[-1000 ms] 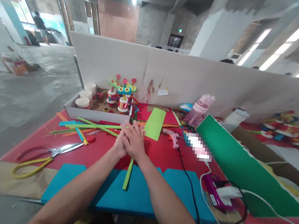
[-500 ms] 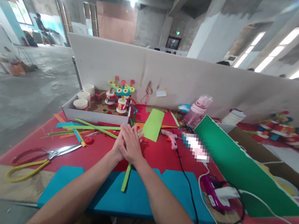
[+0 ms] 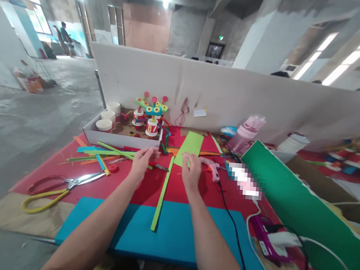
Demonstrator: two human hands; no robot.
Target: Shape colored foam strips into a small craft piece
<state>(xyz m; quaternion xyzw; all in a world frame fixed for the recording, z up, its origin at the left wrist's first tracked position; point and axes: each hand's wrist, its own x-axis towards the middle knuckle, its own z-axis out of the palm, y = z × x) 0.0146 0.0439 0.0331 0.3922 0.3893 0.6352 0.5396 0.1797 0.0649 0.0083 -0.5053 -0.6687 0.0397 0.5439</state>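
My left hand (image 3: 141,162) hovers over the red sheet, its fingers loosely bent and nothing seen in them. By its fingertips lies a dark-tipped blade (image 3: 161,167); what it belongs to is partly hidden. My right hand (image 3: 191,169) is open with curved fingers, at the near end of a wide light-green paper piece (image 3: 190,146). Between the hands a narrow light-green paper strip (image 3: 163,194) lies lengthwise, its near end over the blue board (image 3: 171,239). A pink glue gun (image 3: 214,169) rests just right of my right hand.
Large scissors (image 3: 75,183) and several paper strips (image 3: 98,156) lie at left. Behind stands a white box (image 3: 121,140) with paper-cup figures (image 3: 152,126) and cups. On the right are a pink bottle (image 3: 246,132), a green panel (image 3: 287,203), a purple power strip (image 3: 265,239) and cables.
My hands were pressed together over the strip; now they are apart, left hand to the left, right hand to the right. The strip and blade between them are uncovered. The view has shifted slightly.
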